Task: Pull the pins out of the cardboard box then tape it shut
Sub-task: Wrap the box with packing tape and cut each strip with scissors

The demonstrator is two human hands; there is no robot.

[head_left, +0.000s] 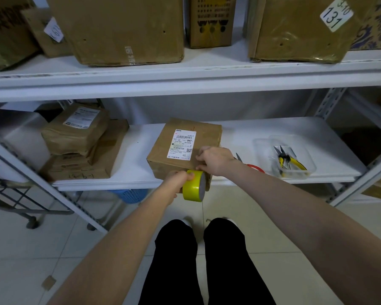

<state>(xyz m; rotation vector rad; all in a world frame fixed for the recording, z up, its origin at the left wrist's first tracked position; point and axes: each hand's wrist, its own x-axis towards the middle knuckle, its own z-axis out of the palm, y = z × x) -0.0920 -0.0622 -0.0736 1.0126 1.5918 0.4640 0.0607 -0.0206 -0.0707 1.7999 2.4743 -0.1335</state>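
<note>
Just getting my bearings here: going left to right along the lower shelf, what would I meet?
A stack of brown parcels, labelled cardboard box, red-handled scissors, clear tray holding yellow-handled pliers.

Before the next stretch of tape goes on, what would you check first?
1. Left hand grips tape roll: ok.
2. Right hand steadies box at its near edge: ok.
3. Tape end stuck to box: cannot tell, the hands hide it.
4. All pins out: cannot tell.
5. Box fully on shelf: cannot tell, its front is covered.
6. Scissors lying close by for the cut: ok.
</note>
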